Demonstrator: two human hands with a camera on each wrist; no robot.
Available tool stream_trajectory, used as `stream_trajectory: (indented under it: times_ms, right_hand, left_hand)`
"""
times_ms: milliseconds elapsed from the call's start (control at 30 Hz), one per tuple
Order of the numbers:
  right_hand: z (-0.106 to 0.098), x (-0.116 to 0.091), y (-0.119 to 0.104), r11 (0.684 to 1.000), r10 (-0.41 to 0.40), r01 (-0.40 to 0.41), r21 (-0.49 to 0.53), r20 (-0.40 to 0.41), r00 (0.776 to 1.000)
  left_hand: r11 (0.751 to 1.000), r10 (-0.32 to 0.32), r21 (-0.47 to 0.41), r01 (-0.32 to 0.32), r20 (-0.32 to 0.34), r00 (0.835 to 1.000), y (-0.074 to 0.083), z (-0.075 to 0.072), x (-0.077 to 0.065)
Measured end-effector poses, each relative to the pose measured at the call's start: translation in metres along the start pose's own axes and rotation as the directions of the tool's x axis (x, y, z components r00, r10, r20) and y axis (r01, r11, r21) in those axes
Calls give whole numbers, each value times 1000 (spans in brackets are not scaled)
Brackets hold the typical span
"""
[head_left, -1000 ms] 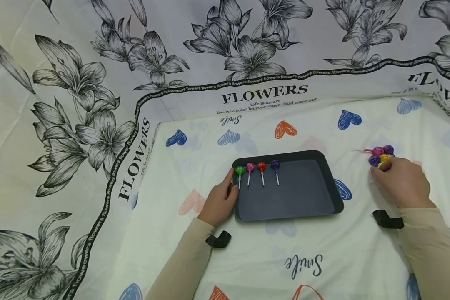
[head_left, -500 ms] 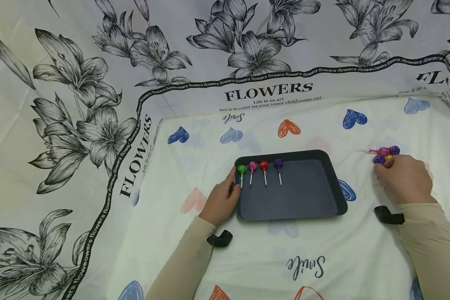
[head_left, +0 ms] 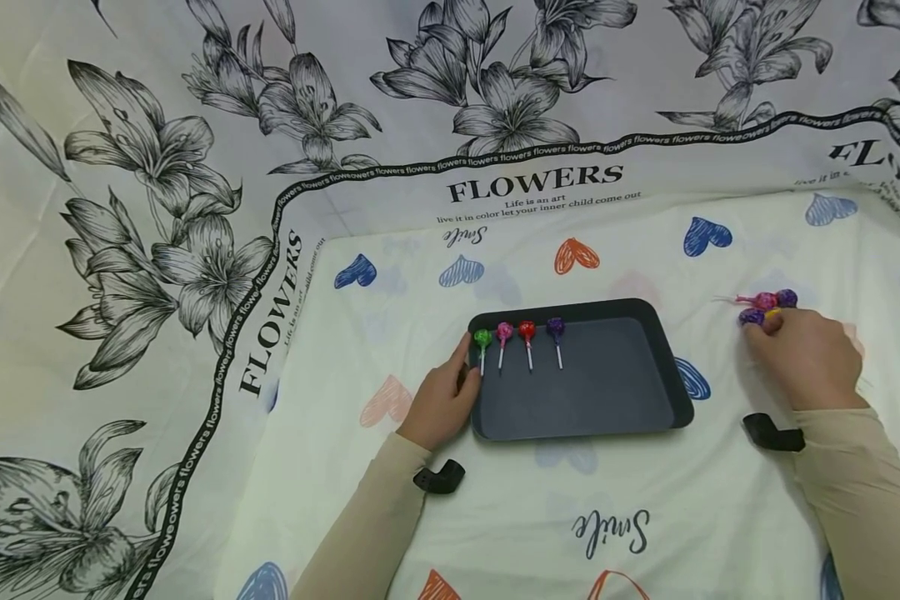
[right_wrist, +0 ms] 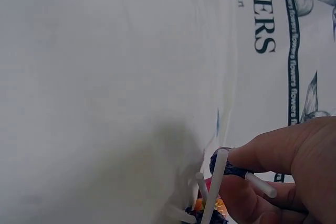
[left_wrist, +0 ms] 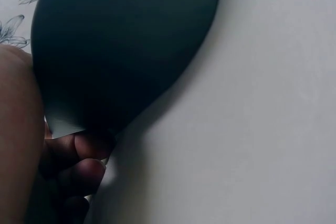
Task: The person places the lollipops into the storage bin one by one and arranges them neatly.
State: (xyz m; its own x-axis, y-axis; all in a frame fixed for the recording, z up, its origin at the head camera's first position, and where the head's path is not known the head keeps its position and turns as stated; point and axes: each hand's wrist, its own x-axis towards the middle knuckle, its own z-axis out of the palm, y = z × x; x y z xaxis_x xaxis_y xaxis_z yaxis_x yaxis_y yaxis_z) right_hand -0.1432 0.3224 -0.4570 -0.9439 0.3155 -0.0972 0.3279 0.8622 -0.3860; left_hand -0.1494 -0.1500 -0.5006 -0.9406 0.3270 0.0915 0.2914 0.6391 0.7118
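A dark grey tray [head_left: 585, 400] lies on the cloth. Along its far left side is a row of lollipops: green [head_left: 482, 337], pink [head_left: 504, 332], red [head_left: 527, 330] and purple [head_left: 556, 327]. My left hand [head_left: 438, 404] grips the tray's left edge; in the left wrist view its fingers [left_wrist: 86, 174] curl beside the tray wall. Right of the tray, my right hand [head_left: 813, 358] pinches a purple lollipop [right_wrist: 224, 162] between thumb and fingers, its white stick [right_wrist: 261, 184] poking out. Close by lie a pink lollipop [head_left: 763, 301], another purple one [head_left: 787, 297] and a yellow one [head_left: 773, 313], partly hidden.
A white cloth [head_left: 480, 525] printed with hearts and "Smile" covers the table. Behind and to the left hangs or lies a flower-printed cloth [head_left: 390, 200] with a black lettered band. Both forearms wear light sleeves with black wrist mounts [head_left: 772, 432].
My right hand has shifted slightly at the lollipop pile and now covers most of the yellow one. My left hand and the tray keep their places; the head view has shifted a little.
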Motion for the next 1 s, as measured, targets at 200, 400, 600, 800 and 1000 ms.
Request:
stream_trajectory:
  times_ms: [200, 400, 600, 800, 1000]
  right_hand:
    - [3, -3, -5, 999, -34, 35, 35, -16, 999]
    - [8, -9, -14, 993, -93, 98, 71, -69, 993]
    - [10, -13, -26, 979, -145, 160, 126, -123, 982]
    - [13, -18, -41, 960, -206, 230, 160, -153, 967]
    - [11, -25, -59, 952, -219, 251, 175, -185, 958]
  left_hand:
    - [1000, 3, -1, -3, 8, 1000, 1, 0, 1]
    - [1000, 13, -7, -13, 7, 1000, 2, 0, 1]
    - [1000, 11, -8, -11, 4, 1000, 2, 0, 0]
    - [1000, 12, -3, -12, 1, 1000, 1, 0, 0]
    - [1000, 9, -2, -9, 0, 1000, -1, 0, 0]
